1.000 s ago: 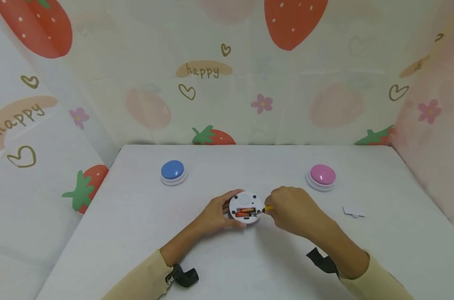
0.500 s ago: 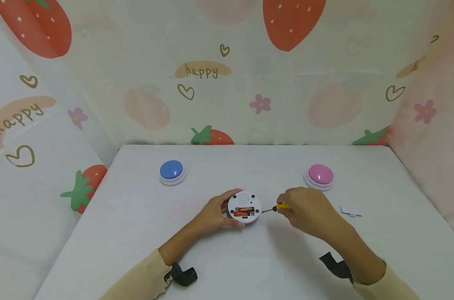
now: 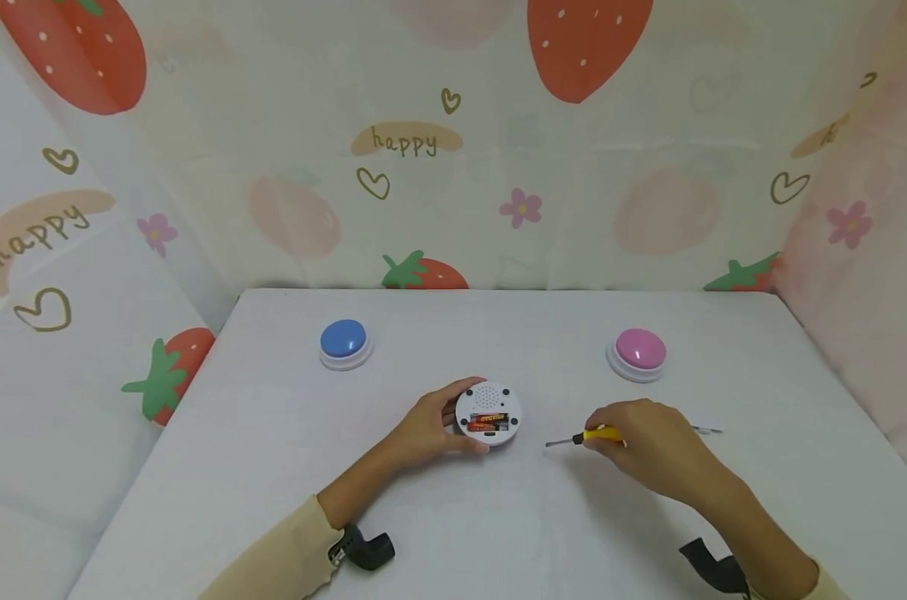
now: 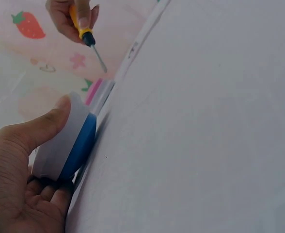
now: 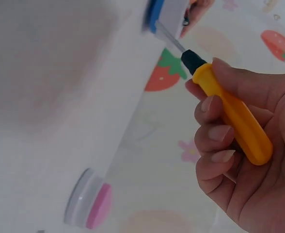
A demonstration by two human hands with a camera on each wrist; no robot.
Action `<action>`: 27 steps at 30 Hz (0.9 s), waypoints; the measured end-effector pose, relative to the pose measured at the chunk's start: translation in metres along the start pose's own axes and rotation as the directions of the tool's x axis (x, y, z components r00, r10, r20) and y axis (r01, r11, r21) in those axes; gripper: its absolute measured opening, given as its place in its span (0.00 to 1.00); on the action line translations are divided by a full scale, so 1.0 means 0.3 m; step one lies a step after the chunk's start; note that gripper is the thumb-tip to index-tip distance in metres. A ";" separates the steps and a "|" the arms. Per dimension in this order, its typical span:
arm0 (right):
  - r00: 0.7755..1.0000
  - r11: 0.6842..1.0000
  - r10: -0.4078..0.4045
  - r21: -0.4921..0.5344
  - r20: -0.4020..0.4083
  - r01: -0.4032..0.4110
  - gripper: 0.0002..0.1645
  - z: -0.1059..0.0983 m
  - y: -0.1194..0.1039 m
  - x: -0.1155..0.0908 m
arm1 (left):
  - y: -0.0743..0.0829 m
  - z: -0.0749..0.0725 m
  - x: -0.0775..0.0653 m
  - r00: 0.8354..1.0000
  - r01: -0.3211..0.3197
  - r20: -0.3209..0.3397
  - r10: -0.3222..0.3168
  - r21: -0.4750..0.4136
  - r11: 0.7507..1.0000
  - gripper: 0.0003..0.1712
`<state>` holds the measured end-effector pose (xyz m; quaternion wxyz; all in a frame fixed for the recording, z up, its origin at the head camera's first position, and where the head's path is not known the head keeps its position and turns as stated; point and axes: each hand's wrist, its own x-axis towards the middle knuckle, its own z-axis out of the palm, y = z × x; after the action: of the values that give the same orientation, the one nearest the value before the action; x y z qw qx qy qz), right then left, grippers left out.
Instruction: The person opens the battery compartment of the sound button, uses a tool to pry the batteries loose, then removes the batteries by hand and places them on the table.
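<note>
My left hand (image 3: 423,432) grips a round push button (image 3: 488,398) by its edges, its white underside facing up. Two orange-and-black batteries (image 3: 488,422) lie in its uncovered compartment. The left wrist view shows the button's blue side (image 4: 79,145) turned down toward the table. My right hand (image 3: 652,446) holds a screwdriver (image 3: 602,434) with a yellow handle and black collar, its fingers wrapped round the handle in the right wrist view. The metal shaft points left, its tip apart from the button. Partly hidden behind the right hand is a white battery cover (image 3: 709,427).
A blue-topped button (image 3: 344,342) stands at the back left of the white table (image 3: 273,533). At the back right stands a pink-topped button (image 3: 639,352). A printed strawberry curtain (image 3: 573,217) hangs along the table's back and sides.
My right hand has drawn the screwdriver away from the battery compartment, rightward and toward me, and now overlaps the cover. My left hand and the button have stayed put.
</note>
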<state>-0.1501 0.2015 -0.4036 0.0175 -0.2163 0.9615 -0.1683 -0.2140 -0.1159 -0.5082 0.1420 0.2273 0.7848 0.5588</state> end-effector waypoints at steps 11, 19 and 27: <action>0.998 0.992 0.029 0.117 0.052 -0.035 0.07 0.040 0.067 -0.073 | -0.006 -0.002 0.005 1.000 0.000 0.011 0.000 -0.016 1.000 0.55; 0.996 0.992 0.046 0.117 0.076 -0.055 0.08 0.062 0.079 -0.090 | -0.012 -0.005 0.006 1.000 0.009 0.006 -0.009 -0.018 1.000 0.56; 0.994 0.993 0.054 0.103 0.097 -0.064 0.10 0.079 0.113 -0.086 | -0.020 -0.005 0.011 1.000 -0.014 0.012 0.014 -0.038 0.999 0.55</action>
<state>-0.1380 0.2339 -0.4381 0.0790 -0.1945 0.9553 -0.2080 -0.2188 -0.1172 -0.5131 0.1472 0.2335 0.7716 0.5731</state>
